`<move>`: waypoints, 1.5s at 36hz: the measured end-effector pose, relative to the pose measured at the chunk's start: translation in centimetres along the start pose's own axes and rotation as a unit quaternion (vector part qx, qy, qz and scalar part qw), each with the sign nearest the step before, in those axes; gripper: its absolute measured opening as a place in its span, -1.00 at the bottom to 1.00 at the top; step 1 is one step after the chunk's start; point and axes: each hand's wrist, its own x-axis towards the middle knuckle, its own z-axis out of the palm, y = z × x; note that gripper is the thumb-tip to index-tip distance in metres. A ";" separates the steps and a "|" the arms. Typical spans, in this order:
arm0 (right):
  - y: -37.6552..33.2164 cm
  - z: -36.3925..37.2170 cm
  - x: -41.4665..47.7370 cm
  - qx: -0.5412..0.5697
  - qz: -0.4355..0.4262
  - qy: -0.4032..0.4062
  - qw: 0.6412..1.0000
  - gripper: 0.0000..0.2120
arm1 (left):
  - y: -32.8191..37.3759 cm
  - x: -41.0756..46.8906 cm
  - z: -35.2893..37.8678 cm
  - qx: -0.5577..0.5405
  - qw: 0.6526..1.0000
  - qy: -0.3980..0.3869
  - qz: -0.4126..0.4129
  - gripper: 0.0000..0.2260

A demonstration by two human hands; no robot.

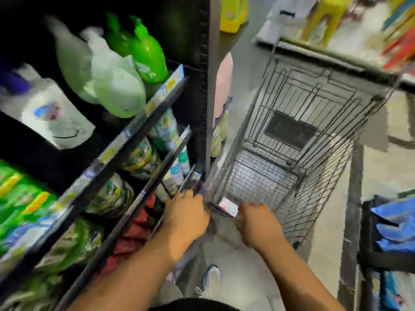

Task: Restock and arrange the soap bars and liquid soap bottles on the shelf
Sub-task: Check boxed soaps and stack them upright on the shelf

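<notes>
The view is motion-blurred. My left hand (188,213) and my right hand (258,223) both grip the handle (221,209) of a wire shopping cart (314,104), one at each end. The cart's basket looks empty. On the dark shelf unit (205,86) to my left stand bright green liquid soap bottles (148,52), pale green bottles (107,84) and a white refill pouch (56,117). Lower shelves hold green-and-white wrapped packs (141,158) and red packs (134,232). Neither hand holds any soap.
Green packets (22,198) fill the lower left shelf. A pink bottle (223,86) and a yellow bottle (231,14) sit in the bay beyond the upright. Blue bags (395,232) stand on a rack at right. My shoe (212,279) shows on the grey aisle floor.
</notes>
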 end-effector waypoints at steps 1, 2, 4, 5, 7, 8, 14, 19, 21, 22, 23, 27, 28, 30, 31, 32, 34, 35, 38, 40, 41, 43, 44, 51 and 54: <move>-0.7 -1.0 -0.5 -0.011 -0.020 0.016 1.000 -0.78 | -0.8 -1.5 -0.8 -0.005 1.000 0.018 -0.002 -0.66; -1.6 -1.9 -1.1 -0.016 -0.043 0.038 0.998 -0.76 | -1.7 -3.0 -1.7 -0.014 0.999 0.040 -0.006 -0.69; -3.4 -3.6 -2.0 -0.009 -0.089 0.098 0.991 -0.68 | -3.8 -6.0 -3.7 -0.038 0.996 0.081 -0.016 -0.72; -4.6 -4.5 -2.5 0.003 -0.120 0.133 0.984 -0.66 | -4.9 -7.5 -4.7 -0.047 0.994 0.100 -0.020 -0.72; -7.3 -6.4 -3.2 0.036 -0.184 0.179 0.966 -0.62 | -7.1 -10.3 -6.6 -0.062 0.989 0.133 -0.030 -0.72; -8.8 -7.1 -3.4 0.056 -0.215 0.198 0.955 -0.58 | -8.3 -11.7 -7.6 -0.069 0.985 0.154 -0.042 -0.72; -19.3 -10.5 -5.6 0.103 -0.397 0.238 0.880 -0.53 | -15.5 -20.8 -9.9 -0.091 0.951 0.272 -0.120 -0.79; -28.2 -9.8 -9.0 0.114 -0.486 0.233 0.835 -0.60 | -22.0 -27.8 -7.8 -0.102 0.925 0.300 -0.210 -0.71; -31.1 -8.8 -10.2 0.113 -0.510 0.221 0.823 -0.59 | -24.3 -30.5 -6.9 -0.117 0.920 0.286 -0.243 -0.59; -32.6 -8.2 -10.8 0.106 -0.520 0.220 0.819 -0.57 | -25.4 -31.7 -6.4 -0.123 0.918 0.277 -0.257 -0.60; -34.0 -7.7 -11.7 0.097 -0.530 0.214 0.815 -0.55 | -26.6 -32.9 -5.7 -0.135 0.914 0.270 -0.271 -0.63; -39.3 -5.7 -15.6 0.090 -0.568 0.205 0.792 -0.62 | -29.9 -37.8 -3.7 -0.207 0.903 0.209 -0.313 -0.62; -40.5 -5.3 -16.5 0.081 -0.575 0.192 0.791 -0.61 | -30.5 -39.1 -3.1 -0.211 0.902 0.206 -0.316 -0.62; -42.5 -4.3 -17.9 0.071 -0.583 0.160 0.793 -0.62 | -31.7 -41.3 -1.9 -0.217 0.898 0.210 -0.320 -0.66; -43.5 -3.9 -18.5 0.067 -0.583 0.140 0.798 -0.63 | -32.3 -42.3 -1.3 -0.221 0.896 0.213 -0.321 -0.67; -44.3 -3.7 -18.8 0.057 -0.577 0.117 0.806 -0.63 | -32.9 -42.9 -0.8 -0.234 0.892 0.212 -0.324 -0.67; -46.1 -2.9 -19.7 0.027 -0.572 0.101 0.813 -0.60 | -34.4 -44.2 0.7 -0.247 0.882 0.228 -0.330 -0.62; -46.9 -2.6 -20.0 0.011 -0.572 0.099 0.814 -0.56 | -35.2 -44.5 1.6 -0.217 0.882 0.253 -0.334 -0.58; -49.3 -1.4 -21.3 -0.001 -0.570 0.086 0.817 -0.35 | -37.5 -45.5 4.3 -0.149 0.860 0.331 -0.358 -0.43; -50.3 -0.6 -21.8 -0.012 -0.553 0.085 0.829 -0.28 | -38.6 -45.5 5.7 -0.150 0.855 0.339 -0.362 -0.37; -50.7 -0.2 -21.9 -0.020 -0.544 0.082 0.835 -0.28 | -38.8 -45.3 6.2 -0.153 0.857 0.335 -0.360 -0.36; -51.3 0.7 -21.9 -0.005 -0.535 0.082 0.841 -0.31 | -39.1 -44.8 7.1 -0.146 0.858 0.334 -0.361 -0.36; -51.5 1.2 -21.8 0.022 -0.530 0.082 0.843 -0.35 | -39.1 -44.6 7.4 -0.145 0.855 0.337 -0.366 -0.38; -51.8 3.4 -22.2 0.201 -0.490 0.089 0.843 -0.69 | -39.4 -44.5 7.5 -0.228 0.834 0.333 -0.377 -0.43; -52.1 2.8 -22.0 0.218 -0.502 0.092 0.832 -0.79 | -39.2 -44.8 6.9 -0.272 0.845 0.282 -0.363 -0.41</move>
